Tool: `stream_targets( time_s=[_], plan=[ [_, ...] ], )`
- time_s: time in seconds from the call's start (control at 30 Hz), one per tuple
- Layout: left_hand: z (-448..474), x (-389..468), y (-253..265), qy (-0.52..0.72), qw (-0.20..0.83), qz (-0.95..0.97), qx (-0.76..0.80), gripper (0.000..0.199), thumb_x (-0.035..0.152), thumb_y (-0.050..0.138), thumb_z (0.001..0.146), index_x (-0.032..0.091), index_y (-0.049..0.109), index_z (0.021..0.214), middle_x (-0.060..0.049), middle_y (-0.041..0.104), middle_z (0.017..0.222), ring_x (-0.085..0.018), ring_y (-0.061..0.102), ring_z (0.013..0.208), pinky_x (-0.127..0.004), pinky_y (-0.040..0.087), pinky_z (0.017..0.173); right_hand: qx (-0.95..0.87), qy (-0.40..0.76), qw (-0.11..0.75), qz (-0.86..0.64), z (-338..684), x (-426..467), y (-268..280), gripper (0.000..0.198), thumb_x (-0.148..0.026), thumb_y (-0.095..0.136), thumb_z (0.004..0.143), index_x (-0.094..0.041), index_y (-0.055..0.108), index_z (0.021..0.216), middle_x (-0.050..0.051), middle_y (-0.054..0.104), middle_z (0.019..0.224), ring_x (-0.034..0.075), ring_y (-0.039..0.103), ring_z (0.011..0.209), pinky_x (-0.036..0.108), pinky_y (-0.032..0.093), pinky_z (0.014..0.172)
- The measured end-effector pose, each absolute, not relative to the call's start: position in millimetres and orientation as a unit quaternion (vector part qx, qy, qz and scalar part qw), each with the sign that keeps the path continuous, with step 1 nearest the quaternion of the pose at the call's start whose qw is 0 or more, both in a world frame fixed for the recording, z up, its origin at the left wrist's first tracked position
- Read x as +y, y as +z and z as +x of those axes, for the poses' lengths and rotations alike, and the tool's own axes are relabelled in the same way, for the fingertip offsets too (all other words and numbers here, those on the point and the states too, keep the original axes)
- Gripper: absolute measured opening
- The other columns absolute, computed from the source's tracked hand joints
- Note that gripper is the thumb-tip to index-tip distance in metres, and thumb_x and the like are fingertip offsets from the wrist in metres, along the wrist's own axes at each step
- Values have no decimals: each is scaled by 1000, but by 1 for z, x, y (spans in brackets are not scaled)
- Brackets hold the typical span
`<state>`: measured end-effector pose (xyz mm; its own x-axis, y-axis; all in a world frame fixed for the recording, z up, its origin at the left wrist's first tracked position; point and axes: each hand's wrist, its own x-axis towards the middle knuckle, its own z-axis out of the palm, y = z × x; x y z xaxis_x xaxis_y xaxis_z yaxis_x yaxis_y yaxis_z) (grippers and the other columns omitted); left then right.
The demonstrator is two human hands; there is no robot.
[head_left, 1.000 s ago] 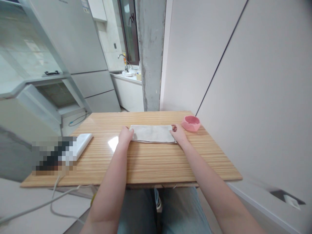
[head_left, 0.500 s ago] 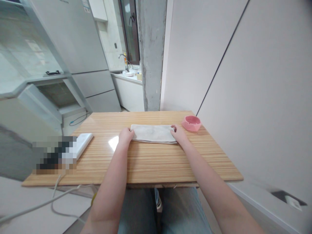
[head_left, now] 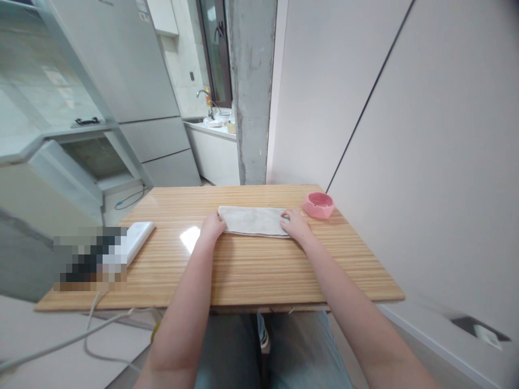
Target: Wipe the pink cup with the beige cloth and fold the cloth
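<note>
A folded whitish cloth [head_left: 253,221] lies as a long flat strip across the wooden table [head_left: 259,275]. At its left end, my left hand [head_left: 213,226] grips the edge, the thumb on top and the other fingers largely hidden. My right hand [head_left: 297,225] is closed on the right end, its thumb and curled fingertips resting over the top of the fabric. Just beyond my right hand sits a pink angular bowl-like dish [head_left: 319,205], apart from the cloth.
On the left of the table is a white flat box-like object [head_left: 140,237], partly covered by a pixelated patch. A pale cable [head_left: 94,319] hangs over the front left edge. The right side borders a light wall [head_left: 405,178]. A sink faucet [head_left: 208,102] stands in the background.
My right hand has shifted slightly left, its fingers now further over the cloth's right end. My left hand has turned a little at the left end. The cloth stays nearly in place.
</note>
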<state>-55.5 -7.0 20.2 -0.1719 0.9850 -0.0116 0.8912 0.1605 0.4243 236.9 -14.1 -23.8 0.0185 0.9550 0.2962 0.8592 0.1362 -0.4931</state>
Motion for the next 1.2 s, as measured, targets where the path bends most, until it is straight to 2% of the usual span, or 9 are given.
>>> stream_targets(
  time_s=[0.13, 0.27, 0.43, 0.57, 0.73, 0.87, 0.97, 1.1, 1.2],
  plan=[
    [-59, -9, 23, 201, 100, 608, 761, 31, 8, 50, 78, 14, 58, 107, -16, 66, 107, -27, 62, 102, -33, 47, 82, -710, 103, 258, -647, 235, -18, -19, 24, -25, 59, 77, -20, 65, 100, 9, 62, 113, 23, 54, 111, 39, 37, 100],
    [-59, -11, 28, 288, 28, 601, 745, 35, 4, 46, 78, 14, 56, 111, -17, 59, 112, -26, 59, 103, -37, 47, 87, -740, 99, 221, -628, 227, -24, -15, 37, -35, 62, 78, -19, 62, 112, 13, 50, 137, 26, 42, 128, 44, 30, 106],
    [-19, -17, 31, 442, -17, 680, 584, 32, 7, 44, 84, 16, 56, 112, -12, 58, 107, -23, 56, 105, -37, 44, 95, -735, 99, 189, -644, 217, -27, -14, 53, -48, 63, 77, -21, 57, 123, 14, 34, 150, 29, 28, 138, 48, 22, 110],
    [37, -25, 18, 407, 29, 802, 435, 31, 6, 43, 84, 16, 58, 109, -11, 58, 110, -21, 53, 108, -35, 43, 97, -728, 106, 186, -651, 218, -23, -19, 62, -52, 63, 77, -21, 53, 130, 14, 34, 150, 30, 29, 138, 49, 22, 111],
    [68, -32, -7, 269, 100, 881, 376, 31, 2, 41, 81, 15, 60, 101, -9, 61, 103, -19, 57, 98, -33, 47, 89, -708, 105, 234, -658, 223, -14, -28, 50, -31, 59, 82, -18, 52, 130, 15, 47, 141, 25, 42, 131, 41, 31, 108],
    [66, -37, -9, 289, 116, 874, 374, 32, 6, 45, 82, 15, 59, 108, -10, 61, 108, -20, 58, 101, -34, 47, 91, -701, 119, 253, -656, 226, -11, -29, 45, -21, 53, 82, -15, 55, 127, 13, 56, 131, 23, 48, 125, 38, 36, 105],
    [62, -41, -1, 312, 126, 872, 355, 29, 21, 53, 85, 16, 57, 113, -10, 61, 110, -20, 59, 98, -33, 49, 89, -694, 108, 284, -653, 227, -11, -25, 47, -14, 47, 83, -14, 52, 130, 14, 54, 134, 23, 47, 127, 40, 35, 107],
    [42, -34, 11, 367, 122, 823, 416, 25, 30, 44, 92, 18, 59, 107, -9, 64, 103, -17, 61, 89, -31, 49, 84, -764, 69, 329, -551, 213, -20, -17, 45, -23, 38, 93, -16, 46, 136, 12, 48, 141, 20, 39, 133, 39, 29, 112],
    [18, -20, 12, 385, 128, 765, 500, 19, 24, 43, 90, 17, 61, 93, -7, 66, 89, -17, 60, 82, -30, 47, 79, -839, 79, 255, -474, 191, -35, -9, 39, -34, 37, 97, -19, 56, 127, 10, 53, 136, 19, 45, 128, 37, 32, 109]
  ],
)
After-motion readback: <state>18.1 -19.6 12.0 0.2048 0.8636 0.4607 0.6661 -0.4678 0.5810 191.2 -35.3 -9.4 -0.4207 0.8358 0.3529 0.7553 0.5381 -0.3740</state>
